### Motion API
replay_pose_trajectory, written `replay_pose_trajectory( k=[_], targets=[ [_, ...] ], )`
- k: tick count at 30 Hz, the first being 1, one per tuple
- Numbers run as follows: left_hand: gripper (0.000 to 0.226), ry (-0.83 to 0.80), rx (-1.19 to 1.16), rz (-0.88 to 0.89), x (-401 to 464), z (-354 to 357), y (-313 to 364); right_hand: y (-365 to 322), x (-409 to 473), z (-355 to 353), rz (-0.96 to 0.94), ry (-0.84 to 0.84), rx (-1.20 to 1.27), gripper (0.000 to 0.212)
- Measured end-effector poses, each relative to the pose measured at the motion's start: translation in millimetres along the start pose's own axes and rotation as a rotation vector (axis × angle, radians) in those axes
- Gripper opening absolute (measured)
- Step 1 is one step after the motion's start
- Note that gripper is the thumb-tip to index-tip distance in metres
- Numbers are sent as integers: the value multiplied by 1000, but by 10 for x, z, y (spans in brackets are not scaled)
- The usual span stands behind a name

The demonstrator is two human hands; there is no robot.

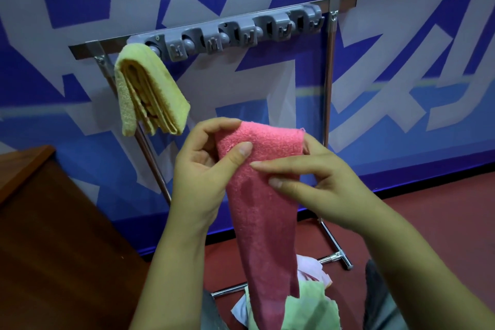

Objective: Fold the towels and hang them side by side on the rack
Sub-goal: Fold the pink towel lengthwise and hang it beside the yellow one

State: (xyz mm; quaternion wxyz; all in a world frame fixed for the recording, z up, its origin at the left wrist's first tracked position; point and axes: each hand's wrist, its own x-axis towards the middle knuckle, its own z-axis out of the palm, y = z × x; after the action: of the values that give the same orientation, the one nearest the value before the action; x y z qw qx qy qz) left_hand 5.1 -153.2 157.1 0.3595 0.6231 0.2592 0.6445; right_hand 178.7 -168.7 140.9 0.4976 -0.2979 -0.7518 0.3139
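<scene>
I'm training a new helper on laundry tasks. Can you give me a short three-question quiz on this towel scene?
1. True or false: the yellow towel already hangs folded at the left end of the rack.
2. Which towel do both hands hold up in front of the rack? A) green B) pink C) white
3. Fill in: low in the view, behind the hanging end of the held towel, lie a white cloth and a ____ towel.

Key:
1. True.
2. B: the left hand and right hand grip the top edge of the pink towel.
3. Green.
</scene>
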Motion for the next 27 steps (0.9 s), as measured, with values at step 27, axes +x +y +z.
replay_pose_trajectory(
  k=[27],
  targets=[
    [36,291,442,-113,773,-400,-121,-407,1897,36,252,93,-329,36]
  ],
)
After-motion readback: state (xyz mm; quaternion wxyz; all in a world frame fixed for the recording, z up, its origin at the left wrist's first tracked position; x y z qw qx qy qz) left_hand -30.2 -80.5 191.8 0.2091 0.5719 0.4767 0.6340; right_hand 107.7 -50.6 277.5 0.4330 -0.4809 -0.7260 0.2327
